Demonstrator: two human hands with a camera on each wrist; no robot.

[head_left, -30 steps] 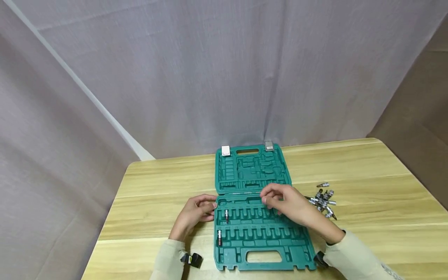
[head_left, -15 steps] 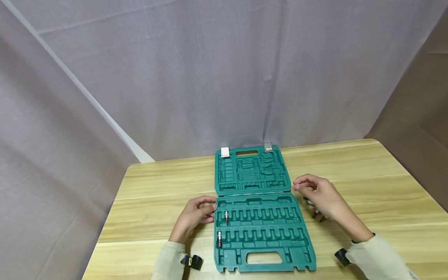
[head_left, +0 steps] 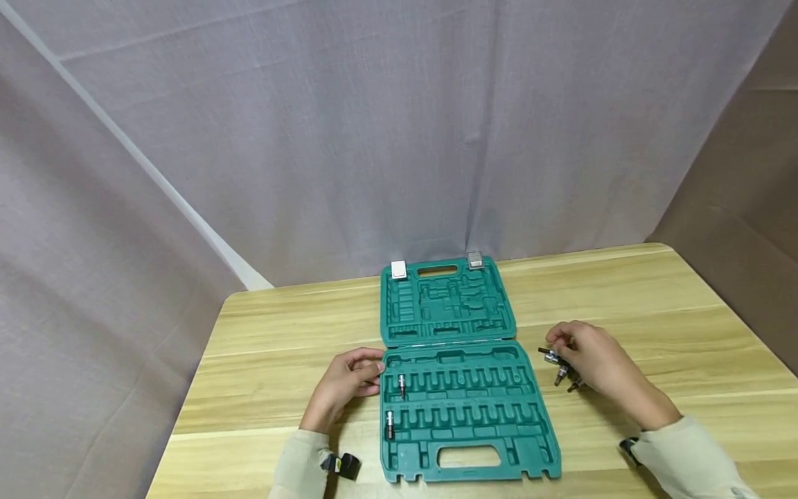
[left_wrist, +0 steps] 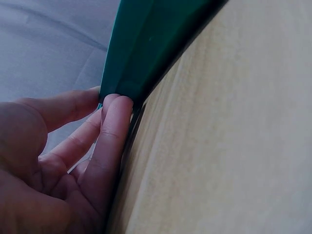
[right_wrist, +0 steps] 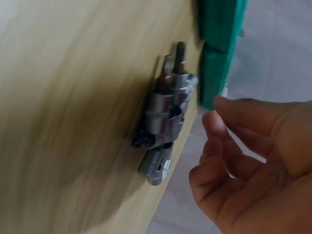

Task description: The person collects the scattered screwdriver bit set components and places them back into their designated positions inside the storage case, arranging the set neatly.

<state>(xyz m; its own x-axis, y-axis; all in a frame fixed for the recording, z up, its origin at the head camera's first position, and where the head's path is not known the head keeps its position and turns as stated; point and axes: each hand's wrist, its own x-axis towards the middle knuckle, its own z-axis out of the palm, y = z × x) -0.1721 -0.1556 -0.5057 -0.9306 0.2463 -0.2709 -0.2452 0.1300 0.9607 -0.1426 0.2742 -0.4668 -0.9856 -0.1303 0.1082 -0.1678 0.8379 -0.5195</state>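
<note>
A green plastic socket case lies open on the table, its lid folded back. At its left edge, my left hand grips the side, thumb at the top rim and fingers against the wall. Two bit sockets sit in it at the left: one bit socket in the upper row, another bit socket in the lower. Right of the case, my right hand hovers over a pile of loose bit sockets, partly hiding them in the head view. Its fingers are loosely bent, nothing seen between them.
The wooden table ends at a grey curtain behind the case. Two metal latches stand up on the lid's far edge, a left latch and a right latch.
My right hand has moved right, from above the case to over the loose bit sockets, and come down toward them. The left hand has stayed at the case's left edge.
</note>
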